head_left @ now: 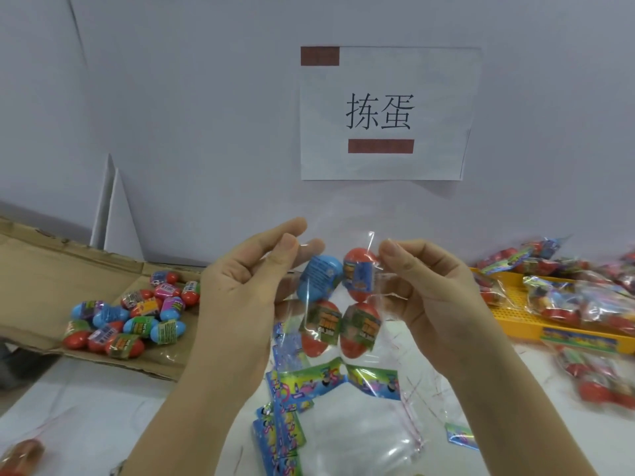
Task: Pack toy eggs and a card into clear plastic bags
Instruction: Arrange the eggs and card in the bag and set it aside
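A: Where is the clear plastic bag (389, 322)?
B: Raised over the tabletop (103, 407); left hand (240, 286) and right hand (424, 286) each pinch its upper edge, fingers curled.
A: And inside?
B: Four toy eggs (359, 276), one blue, three red. Cards (302, 384) lie underneath.

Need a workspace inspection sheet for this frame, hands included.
Surface: white table, partly covered.
Job's things: clear bag held up, holding one blue egg and three red eggs; card stack; loose eggs on cardboard.
Clutter: packed bags in and around yellow tray.
Grippers: left hand and right hand pinch the bag's top with their fingers.
Cables: nothing seen.
Surroundings: wall with paper sign.
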A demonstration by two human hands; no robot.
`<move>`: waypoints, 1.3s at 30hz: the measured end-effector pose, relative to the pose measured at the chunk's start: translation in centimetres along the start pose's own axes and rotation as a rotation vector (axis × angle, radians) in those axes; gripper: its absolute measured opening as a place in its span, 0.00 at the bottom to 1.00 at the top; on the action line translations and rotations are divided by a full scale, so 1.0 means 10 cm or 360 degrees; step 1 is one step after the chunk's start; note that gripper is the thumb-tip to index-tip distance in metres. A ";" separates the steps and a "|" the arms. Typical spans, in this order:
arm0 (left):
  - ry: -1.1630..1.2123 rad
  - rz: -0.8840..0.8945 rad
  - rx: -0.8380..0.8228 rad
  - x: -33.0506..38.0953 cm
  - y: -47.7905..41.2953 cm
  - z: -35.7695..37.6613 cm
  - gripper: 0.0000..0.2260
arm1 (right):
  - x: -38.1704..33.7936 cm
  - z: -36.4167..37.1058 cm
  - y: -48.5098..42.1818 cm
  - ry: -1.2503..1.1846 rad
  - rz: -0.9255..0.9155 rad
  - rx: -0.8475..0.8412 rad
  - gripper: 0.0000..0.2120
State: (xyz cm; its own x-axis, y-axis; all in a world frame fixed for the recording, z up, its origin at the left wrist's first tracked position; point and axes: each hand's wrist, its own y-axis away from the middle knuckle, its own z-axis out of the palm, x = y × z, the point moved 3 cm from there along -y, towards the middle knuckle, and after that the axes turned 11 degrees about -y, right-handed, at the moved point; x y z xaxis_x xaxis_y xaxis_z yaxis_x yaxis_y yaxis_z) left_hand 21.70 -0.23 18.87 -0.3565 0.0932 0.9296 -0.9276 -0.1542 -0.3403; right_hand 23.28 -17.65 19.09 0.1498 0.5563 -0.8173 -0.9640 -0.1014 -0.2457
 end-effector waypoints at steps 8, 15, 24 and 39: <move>0.0182 -0.0248 -0.0085 -0.03 0.00 0.03 0.08 | -0.06 0.00 0.03 0.0181 -0.0108 0.0065 0.09; 0.0059 -0.0115 -0.0003 0.00 -0.01 -0.02 0.08 | -0.08 -0.02 0.00 0.0238 -0.0058 -0.0107 0.14; 0.0307 -0.0223 -0.0264 0.05 -0.03 0.01 0.08 | -0.15 -0.04 0.01 0.0092 -0.0281 -0.0163 0.07; 0.0235 -0.0168 -0.0189 0.10 0.01 0.00 0.11 | -0.19 -0.05 0.01 0.0093 -0.0305 -0.0260 0.07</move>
State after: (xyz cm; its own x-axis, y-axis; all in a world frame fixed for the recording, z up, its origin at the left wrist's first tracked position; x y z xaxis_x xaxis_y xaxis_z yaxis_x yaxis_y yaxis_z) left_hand 21.27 -0.13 19.77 -0.2612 0.2473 0.9331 -0.9641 -0.0197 -0.2647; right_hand 23.01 -19.13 20.38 0.3432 0.5300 -0.7754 -0.8693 -0.1335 -0.4760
